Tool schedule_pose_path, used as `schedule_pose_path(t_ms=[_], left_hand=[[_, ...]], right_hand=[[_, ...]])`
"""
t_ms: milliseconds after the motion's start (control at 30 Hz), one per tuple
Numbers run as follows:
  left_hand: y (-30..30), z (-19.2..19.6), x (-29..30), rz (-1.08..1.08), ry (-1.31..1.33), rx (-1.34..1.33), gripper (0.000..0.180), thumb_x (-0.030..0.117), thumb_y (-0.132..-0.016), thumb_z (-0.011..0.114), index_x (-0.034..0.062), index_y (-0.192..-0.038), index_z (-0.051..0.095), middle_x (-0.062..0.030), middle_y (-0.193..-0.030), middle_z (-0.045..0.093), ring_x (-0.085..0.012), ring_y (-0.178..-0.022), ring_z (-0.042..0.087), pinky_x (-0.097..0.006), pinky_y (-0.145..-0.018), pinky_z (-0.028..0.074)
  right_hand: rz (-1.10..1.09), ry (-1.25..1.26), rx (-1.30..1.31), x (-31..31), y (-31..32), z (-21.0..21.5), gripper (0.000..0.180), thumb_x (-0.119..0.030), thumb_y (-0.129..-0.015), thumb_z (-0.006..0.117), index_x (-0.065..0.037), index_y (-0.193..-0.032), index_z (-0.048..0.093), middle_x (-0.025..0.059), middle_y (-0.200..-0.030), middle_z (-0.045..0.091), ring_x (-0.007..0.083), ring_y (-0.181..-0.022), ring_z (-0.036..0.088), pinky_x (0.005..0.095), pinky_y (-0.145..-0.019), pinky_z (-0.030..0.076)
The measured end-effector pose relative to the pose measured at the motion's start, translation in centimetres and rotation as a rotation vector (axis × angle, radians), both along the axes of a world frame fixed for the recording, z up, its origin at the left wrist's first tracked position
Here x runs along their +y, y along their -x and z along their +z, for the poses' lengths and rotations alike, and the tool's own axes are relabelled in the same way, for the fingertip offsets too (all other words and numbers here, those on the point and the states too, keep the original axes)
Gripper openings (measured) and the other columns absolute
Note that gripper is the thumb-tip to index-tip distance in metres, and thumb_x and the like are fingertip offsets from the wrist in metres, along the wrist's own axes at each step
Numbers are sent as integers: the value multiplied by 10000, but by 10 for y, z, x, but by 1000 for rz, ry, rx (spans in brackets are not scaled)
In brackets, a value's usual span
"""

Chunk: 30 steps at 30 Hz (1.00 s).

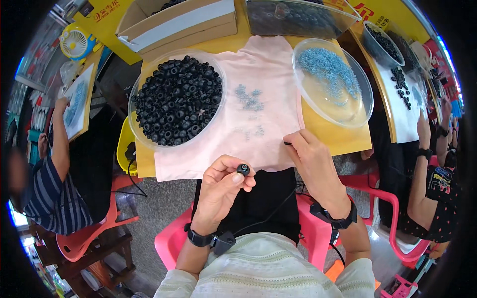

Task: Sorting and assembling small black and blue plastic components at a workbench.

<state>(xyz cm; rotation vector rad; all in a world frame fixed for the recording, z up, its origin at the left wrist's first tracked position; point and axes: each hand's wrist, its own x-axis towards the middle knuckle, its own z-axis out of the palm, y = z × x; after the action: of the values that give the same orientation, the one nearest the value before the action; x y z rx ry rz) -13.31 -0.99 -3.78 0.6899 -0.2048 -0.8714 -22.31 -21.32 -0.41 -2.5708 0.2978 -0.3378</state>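
My left hand pinches a small black rubber ring between thumb and fingers, held above my lap. My right hand rests at the near edge of the pink cloth, fingertips pressed together on something tiny and dark that I cannot make out. A clear bowl of many black rubber rings stands on the cloth's left. A clear dish of tiny blue parts stands to the right. A few blue parts lie scattered on the cloth between them.
A cardboard box and a clear tray stand at the table's far edge. One person sits at my left, another at my right, each at their own table. A yellow fan is far left. Pink stool under me.
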Motion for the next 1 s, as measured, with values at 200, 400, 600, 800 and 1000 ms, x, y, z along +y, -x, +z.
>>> schedule_pose_path(t_ms=[200,400,600,800,1000], left_hand=[[1,7,-6,24,-113,-20,171,86,-908,647,13,-1047,580,-123,-949,626,-148,-779,613,-243,-675,515],[-1,15,-15,41,-97,-54,173,-21,-891,656,-6,-1056,604,-125,-973,686,-188,-871,686,-289,-767,565],[-1,22,-24,63,-116,-114,189,-48,-873,675,-26,-1048,606,-126,-974,689,-187,-862,689,-304,-792,572],[0,23,-24,59,-135,-130,197,-26,-873,691,-28,-1053,610,-124,-970,695,-186,-888,693,-297,-796,574],[0,22,-23,68,-141,-125,201,-19,-870,699,-25,-1051,612,-119,-964,698,-184,-888,694,-292,-800,573]], right_hand=[[0,-13,15,-7,0,3,128,3,-827,633,20,-946,588,181,-859,593,371,-812,629,423,-685,512],[-88,-994,109,2,-12,47,139,-103,-854,741,-2,-934,690,37,-835,694,63,-681,614,197,-566,482],[-19,-1135,45,8,-14,51,147,-115,-884,725,-2,-971,693,14,-864,693,30,-689,601,165,-545,456],[-37,-1108,-4,11,-14,52,145,-107,-884,723,3,-969,684,31,-866,698,35,-695,615,166,-547,462],[-26,-1036,-37,17,-16,50,133,-69,-875,720,12,-969,674,42,-853,695,47,-683,626,165,-521,465]])
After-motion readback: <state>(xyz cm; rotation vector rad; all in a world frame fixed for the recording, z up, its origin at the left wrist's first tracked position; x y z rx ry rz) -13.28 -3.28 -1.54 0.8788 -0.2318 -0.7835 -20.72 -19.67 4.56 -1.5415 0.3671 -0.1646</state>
